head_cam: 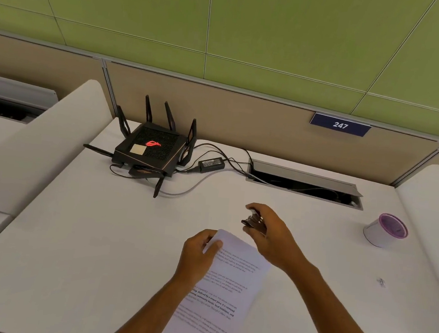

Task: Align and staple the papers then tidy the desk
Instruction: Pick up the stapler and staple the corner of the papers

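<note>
A stack of printed white papers (232, 279) lies tilted on the white desk (86, 247) in front of me. My left hand (198, 254) pinches the papers' top left corner between thumb and fingers. My right hand (270, 234) hovers just above and to the right of that corner, closed around a small dark stapler (254, 221). The stapler's mouth points left toward the papers' corner and does not touch the sheets.
A black router (151, 149) with antennas and cables sits at the back left. An open cable hatch (304, 184) lies at the back. A white and purple cup (385, 230) rests on its side at right. A small metal clip (381, 282) lies near the right edge.
</note>
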Motion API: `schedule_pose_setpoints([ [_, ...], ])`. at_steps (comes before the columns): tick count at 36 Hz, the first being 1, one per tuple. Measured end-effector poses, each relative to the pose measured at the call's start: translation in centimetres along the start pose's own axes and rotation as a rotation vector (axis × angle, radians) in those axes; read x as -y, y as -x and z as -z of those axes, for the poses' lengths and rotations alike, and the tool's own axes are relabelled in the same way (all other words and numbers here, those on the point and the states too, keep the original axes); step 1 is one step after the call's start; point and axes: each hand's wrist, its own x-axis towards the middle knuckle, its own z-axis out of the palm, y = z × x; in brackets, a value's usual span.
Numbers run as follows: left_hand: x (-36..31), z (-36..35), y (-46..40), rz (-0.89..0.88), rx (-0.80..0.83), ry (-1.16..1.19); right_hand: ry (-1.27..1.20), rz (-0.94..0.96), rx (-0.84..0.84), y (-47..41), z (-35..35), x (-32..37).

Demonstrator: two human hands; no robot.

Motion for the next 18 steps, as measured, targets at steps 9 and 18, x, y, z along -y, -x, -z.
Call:
schedule_pose_setpoints([
  [9,-2.1,-0.3,0.7,0.094,-0.124,0.251,-0.29,-0.18,-0.195,4.7,-5.7,1.5],
  [18,-4.7,-0.8,2.9,0.036,-0.101,0.397,-0.403,-0.171,-0.305,5.7,-6.5,4.4],
])
